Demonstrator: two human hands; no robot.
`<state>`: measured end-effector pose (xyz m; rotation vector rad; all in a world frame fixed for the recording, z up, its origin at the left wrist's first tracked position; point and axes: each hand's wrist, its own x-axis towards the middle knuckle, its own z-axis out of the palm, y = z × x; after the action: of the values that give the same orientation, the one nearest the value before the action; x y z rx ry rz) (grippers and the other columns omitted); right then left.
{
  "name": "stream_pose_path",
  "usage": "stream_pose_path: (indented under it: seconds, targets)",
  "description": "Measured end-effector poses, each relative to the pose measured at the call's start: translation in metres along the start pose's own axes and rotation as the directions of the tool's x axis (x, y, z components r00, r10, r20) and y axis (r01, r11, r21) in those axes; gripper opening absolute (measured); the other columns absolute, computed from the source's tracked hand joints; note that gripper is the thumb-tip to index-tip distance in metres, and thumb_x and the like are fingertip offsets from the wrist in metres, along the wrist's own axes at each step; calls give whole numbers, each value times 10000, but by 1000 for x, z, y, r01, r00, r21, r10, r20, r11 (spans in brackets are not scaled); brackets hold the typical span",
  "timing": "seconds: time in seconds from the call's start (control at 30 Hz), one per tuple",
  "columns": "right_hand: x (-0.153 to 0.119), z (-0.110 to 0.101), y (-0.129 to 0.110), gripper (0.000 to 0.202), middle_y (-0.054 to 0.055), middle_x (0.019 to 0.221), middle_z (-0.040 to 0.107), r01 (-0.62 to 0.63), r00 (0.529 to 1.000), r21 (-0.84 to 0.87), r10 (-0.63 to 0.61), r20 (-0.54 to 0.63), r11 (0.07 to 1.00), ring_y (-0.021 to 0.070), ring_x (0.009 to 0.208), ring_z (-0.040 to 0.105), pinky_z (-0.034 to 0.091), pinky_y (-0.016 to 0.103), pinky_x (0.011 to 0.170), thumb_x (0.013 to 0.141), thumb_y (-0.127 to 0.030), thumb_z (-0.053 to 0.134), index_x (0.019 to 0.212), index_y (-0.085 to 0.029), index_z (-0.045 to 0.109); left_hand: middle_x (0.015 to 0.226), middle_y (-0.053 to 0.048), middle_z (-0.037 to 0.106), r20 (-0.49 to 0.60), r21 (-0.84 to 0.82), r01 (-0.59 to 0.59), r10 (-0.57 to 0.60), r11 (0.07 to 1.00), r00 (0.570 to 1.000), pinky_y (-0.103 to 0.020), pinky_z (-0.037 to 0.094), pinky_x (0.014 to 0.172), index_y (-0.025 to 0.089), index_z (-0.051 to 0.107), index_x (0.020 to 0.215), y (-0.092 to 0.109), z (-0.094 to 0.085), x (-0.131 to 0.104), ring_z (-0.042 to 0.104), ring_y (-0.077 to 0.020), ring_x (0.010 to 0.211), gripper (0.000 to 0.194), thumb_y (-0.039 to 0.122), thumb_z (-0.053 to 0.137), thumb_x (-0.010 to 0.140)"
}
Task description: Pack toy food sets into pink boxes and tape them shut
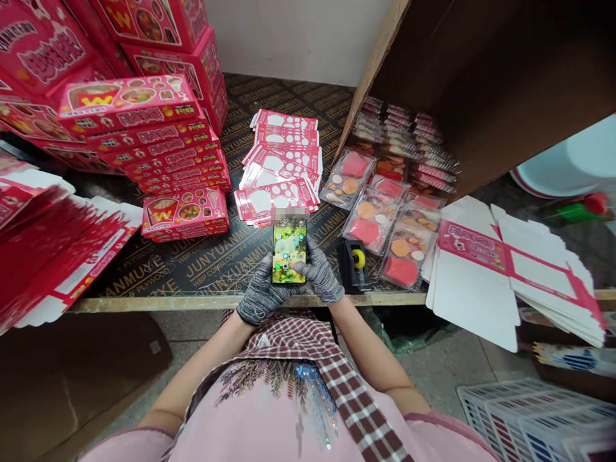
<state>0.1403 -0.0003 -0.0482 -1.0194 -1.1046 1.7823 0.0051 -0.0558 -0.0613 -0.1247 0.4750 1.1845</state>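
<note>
A smartphone (287, 242) with a lit screen is held upright at the table's front edge. My left hand (264, 294), in a grey knit glove, is closed around its lower left side. My right hand (323, 274), gloved alike, wraps the right side, its thumb over the lower screen. Just beyond the phone lies a loose pile of pink and white printed cards (282, 173) with cut-out shapes. To the right of my right hand stands a black tape dispenser (353, 266) with a yellow roll.
Pink printed boxes (154, 147) are stacked at left, beside flattened pink cartons (72, 250). Clear blister packs (368, 221) of toy food spill from a large cardboard box (462, 83). More flat cartons (481, 269) overhang the front edge at right. White plastic baskets (534, 410) sit below.
</note>
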Motion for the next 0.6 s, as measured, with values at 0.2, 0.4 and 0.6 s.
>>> stream_pose_path:
  seconds: [0.2,0.4,0.6]
  targets:
    - [0,1,-2,541,39,1196,748,144,990,-21,-144,9,989,285,1301,608,430,464,1176,743,-553,764,1204,-278,699,1367,-136,671,56,8,-3,3,1000,998,-533,414,1171,184,487,1499,-1,-1,0,606,-296,1315,592,517,488,1009]
    - [-3,-3,1,545,51,1193,750,170,980,-189,-185,-70,967,285,1413,508,272,467,1275,761,-689,706,1136,-294,736,1326,-101,704,63,67,0,-4,998,998,-447,421,1177,185,503,1488,7,-16,3,630,-253,1289,562,501,458,1025]
    - [-4,-5,8,452,50,1141,761,171,980,-220,-189,-65,960,300,1355,554,314,485,1251,758,-655,726,1013,-283,757,1334,-100,699,42,85,-21,18,996,999,-431,391,1205,183,484,1501,7,-24,5,631,-253,1292,565,490,458,1026]
